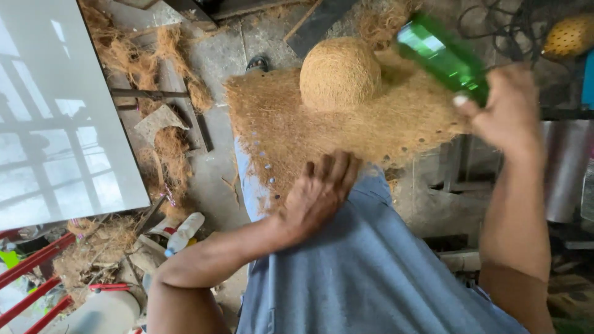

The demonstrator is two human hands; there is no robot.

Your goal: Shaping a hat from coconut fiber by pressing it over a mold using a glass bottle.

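Both hands are busy at a coir-fibre hat [346, 117] lying on the person's lap at frame centre. Its domed crown is formed, but the brim is ragged. Left hand [318, 192] presses flat, fingers spread, on the brim; right hand [504, 111] grips a green bottle [442, 55] at upper right.

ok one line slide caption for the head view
Left hand steadies a domed coir-fibre mat on the lap while the right hand holds a green glass bottle above it.

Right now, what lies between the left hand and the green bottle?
In the head view, the fibre hat lies between them: its domed crown rises between the left hand on the brim and the green bottle held by the right hand.
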